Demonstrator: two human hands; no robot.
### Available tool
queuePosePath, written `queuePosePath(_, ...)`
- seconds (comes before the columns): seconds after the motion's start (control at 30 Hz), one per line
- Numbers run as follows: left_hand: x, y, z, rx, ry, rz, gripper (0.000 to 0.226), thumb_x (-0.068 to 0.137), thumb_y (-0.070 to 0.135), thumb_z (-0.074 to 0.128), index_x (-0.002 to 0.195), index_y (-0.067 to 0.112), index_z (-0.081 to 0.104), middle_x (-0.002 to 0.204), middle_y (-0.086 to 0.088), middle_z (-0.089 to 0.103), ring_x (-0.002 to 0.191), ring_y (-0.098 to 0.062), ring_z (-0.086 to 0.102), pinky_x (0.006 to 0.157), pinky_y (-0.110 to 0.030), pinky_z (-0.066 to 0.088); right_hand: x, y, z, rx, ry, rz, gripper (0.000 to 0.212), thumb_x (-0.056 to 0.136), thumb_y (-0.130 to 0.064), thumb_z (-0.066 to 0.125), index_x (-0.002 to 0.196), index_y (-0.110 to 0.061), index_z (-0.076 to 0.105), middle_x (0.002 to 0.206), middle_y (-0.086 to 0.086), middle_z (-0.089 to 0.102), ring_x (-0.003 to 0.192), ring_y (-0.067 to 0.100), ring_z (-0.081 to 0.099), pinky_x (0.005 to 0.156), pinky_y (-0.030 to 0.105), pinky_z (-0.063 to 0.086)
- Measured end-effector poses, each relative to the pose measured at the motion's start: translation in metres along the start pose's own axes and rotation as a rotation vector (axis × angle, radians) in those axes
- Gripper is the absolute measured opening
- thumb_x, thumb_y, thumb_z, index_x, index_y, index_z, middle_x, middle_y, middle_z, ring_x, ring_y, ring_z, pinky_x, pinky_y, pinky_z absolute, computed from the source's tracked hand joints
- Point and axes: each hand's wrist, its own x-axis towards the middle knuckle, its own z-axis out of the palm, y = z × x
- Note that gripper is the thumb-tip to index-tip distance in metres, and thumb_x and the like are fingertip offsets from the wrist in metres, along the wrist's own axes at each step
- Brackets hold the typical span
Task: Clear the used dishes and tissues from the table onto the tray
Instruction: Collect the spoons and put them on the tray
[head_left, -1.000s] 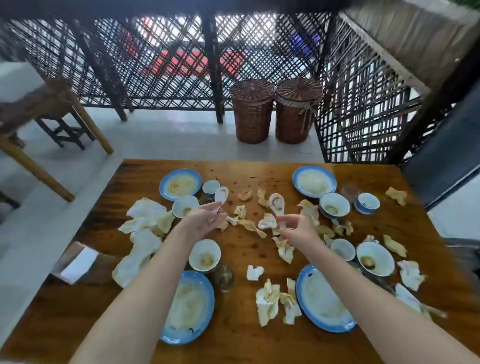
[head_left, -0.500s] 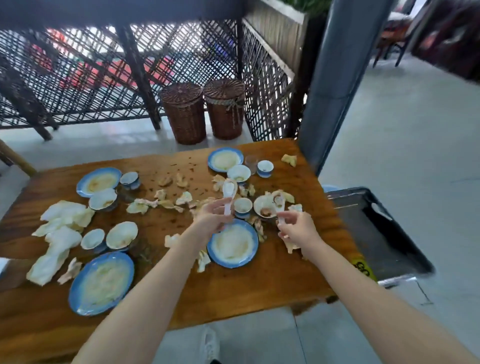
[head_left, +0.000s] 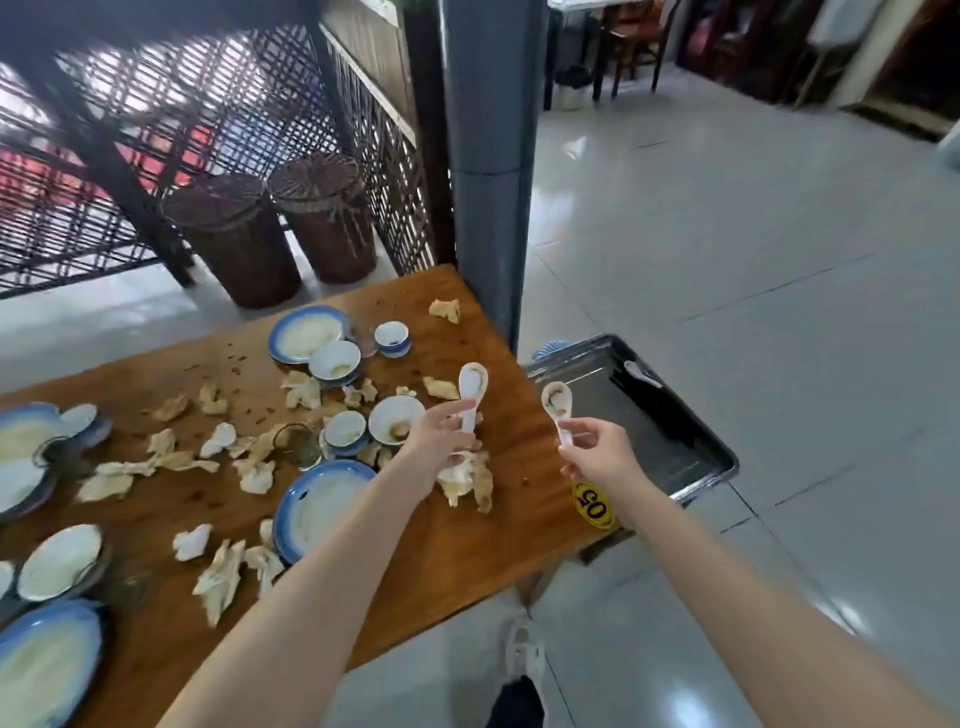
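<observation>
You're holding a spoon in each hand. Your left hand (head_left: 439, 441) is gripping a white spoon (head_left: 472, 387) by the handle, bowl end pointing up, over the right end of the table (head_left: 457, 551). Your right hand (head_left: 602, 457) is pinching a second spoon (head_left: 557, 402) by its handle, and that one's hanging over the left edge of the dark tray (head_left: 649, 431), which is sitting just beside the table. Blue-rimmed plates (head_left: 322, 506), small bowls (head_left: 395, 418) and crumpled tissues (head_left: 218, 577) are lying all over the table.
</observation>
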Motion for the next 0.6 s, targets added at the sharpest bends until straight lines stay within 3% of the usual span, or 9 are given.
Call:
queuePosePath(0.2, 0.053, 0.012, 0.063, -0.024, -0.047, -0.041, 0.05, 0.083, -0.011, 0.063, 0.124, 0.019, 0.062, 0.115, -0.006, 0.067, 0.084, -0.018, 0.065, 0.056, -0.022, 0.046, 0.037, 0.017, -0.059, 0.048, 0.058, 0.067, 0.035, 0.087, 0.006, 0.061, 0.119, -0.007, 0.059, 0.095, 0.014, 0.068, 0.057, 0.013, 0.064, 0.051, 0.019, 0.049)
queuePosePath(0.3, 0.079, 0.025, 0.093, -0.023, -0.102, -0.053, 0.051, 0.082, -0.015, 0.061, 0.124, 0.013, 0.061, 0.112, -0.013, 0.066, 0.073, -0.018, 0.064, 0.048, -0.019, 0.043, 0.058, 0.016, -0.09, 0.05, 0.086, 0.08, 0.035, 0.087, 0.005, 0.061, 0.119, -0.007, 0.058, 0.094, 0.015, 0.069, 0.052, 0.012, 0.063, 0.05, 0.018, 0.05)
queuePosePath(0.43, 0.109, 0.05, 0.129, -0.008, -0.162, -0.046, 0.052, 0.081, -0.016, 0.06, 0.126, 0.008, 0.059, 0.112, -0.018, 0.065, 0.066, -0.02, 0.063, 0.044, -0.018, 0.041, 0.092, 0.008, -0.126, 0.057, 0.112, 0.093, 0.03, 0.089, 0.005, 0.06, 0.117, -0.003, 0.06, 0.097, 0.016, 0.067, 0.059, 0.018, 0.065, 0.073, 0.032, 0.057)
queuePosePath(0.53, 0.134, 0.071, 0.15, -0.039, -0.164, -0.046, 0.051, 0.082, -0.017, 0.06, 0.128, 0.005, 0.056, 0.115, -0.021, 0.062, 0.068, -0.021, 0.065, 0.047, -0.016, 0.048, 0.123, 0.003, -0.149, 0.079, 0.115, 0.097, 0.026, 0.089, 0.004, 0.059, 0.114, -0.003, 0.06, 0.098, 0.017, 0.065, 0.066, 0.023, 0.068, 0.072, 0.027, 0.058)
queuePosePath(0.6, 0.153, 0.082, 0.164, -0.075, -0.159, -0.055, 0.051, 0.083, -0.018, 0.06, 0.129, 0.001, 0.053, 0.112, -0.022, 0.06, 0.059, -0.015, 0.068, 0.05, -0.015, 0.051, 0.144, 0.002, -0.163, 0.096, 0.121, 0.104, 0.025, 0.088, 0.005, 0.06, 0.112, -0.002, 0.06, 0.102, 0.018, 0.065, 0.067, 0.024, 0.071, 0.073, 0.027, 0.059)
